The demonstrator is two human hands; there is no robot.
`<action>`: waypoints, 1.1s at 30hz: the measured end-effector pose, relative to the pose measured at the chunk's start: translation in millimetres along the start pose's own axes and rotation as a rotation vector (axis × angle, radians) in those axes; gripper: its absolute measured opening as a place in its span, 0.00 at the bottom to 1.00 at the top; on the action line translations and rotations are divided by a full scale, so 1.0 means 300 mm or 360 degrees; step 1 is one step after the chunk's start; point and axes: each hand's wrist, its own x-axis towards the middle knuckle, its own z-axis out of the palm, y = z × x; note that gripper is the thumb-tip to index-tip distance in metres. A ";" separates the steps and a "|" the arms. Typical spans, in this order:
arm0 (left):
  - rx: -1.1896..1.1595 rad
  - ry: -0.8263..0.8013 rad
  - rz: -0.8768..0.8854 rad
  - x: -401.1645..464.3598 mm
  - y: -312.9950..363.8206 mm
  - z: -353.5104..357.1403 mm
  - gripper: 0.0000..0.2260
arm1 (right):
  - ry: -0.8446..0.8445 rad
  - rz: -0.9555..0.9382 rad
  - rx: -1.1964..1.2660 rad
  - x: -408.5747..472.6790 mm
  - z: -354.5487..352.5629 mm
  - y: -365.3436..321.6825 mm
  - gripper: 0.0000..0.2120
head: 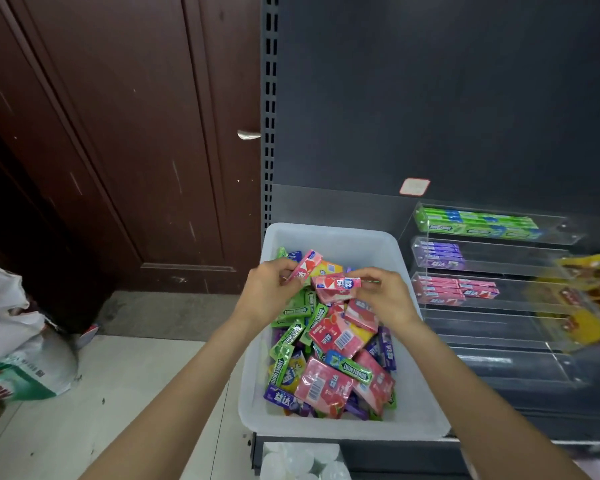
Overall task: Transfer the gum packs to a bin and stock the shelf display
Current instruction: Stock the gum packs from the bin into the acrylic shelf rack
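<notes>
A white plastic bin [329, 233] sits on the shelf, holding several loose gum packs [329, 362] in pink, green, purple and yellow. Above the bin, my left hand [267, 292] pinches a pink gum pack [303, 266] that tilts up to the right. Close beside it, my right hand [385, 296] holds a stack of pink gum packs [336, 287] lying flat. To the right stands a clear tiered display [499, 306] with a green row [475, 223], a purple row [440, 254] and a pink row [454, 289]; its lower tiers hold nothing.
A dark shelf back panel [430, 98] rises behind the bin. A brown door [136, 133] is on the left, with white bags [18, 344] on the floor. Yellow snack packets [582, 299] lie at the display's right. White cups [298, 460] sit below the shelf.
</notes>
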 end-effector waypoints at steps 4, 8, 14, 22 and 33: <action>-0.0092 -0.0054 0.0075 0.032 0.134 0.101 0.05 | 0.0149 0.0028 0.0290 -0.043 -0.136 -0.007 0.11; -0.0029 -0.0080 0.0134 0.061 0.245 0.220 0.05 | 0.0282 0.0026 0.0420 -0.071 -0.290 0.036 0.12; 0.0054 -0.0133 0.0184 0.110 0.430 0.464 0.05 | 0.0359 0.0220 0.0740 -0.088 -0.568 0.136 0.06; 0.0091 -0.0074 0.0117 0.153 0.610 0.810 0.07 | 0.0115 0.0339 0.1042 -0.035 -0.929 0.282 0.16; 0.0094 0.0035 -0.0034 0.171 0.678 0.894 0.06 | 0.0040 0.0172 0.0365 0.066 -1.033 0.344 0.10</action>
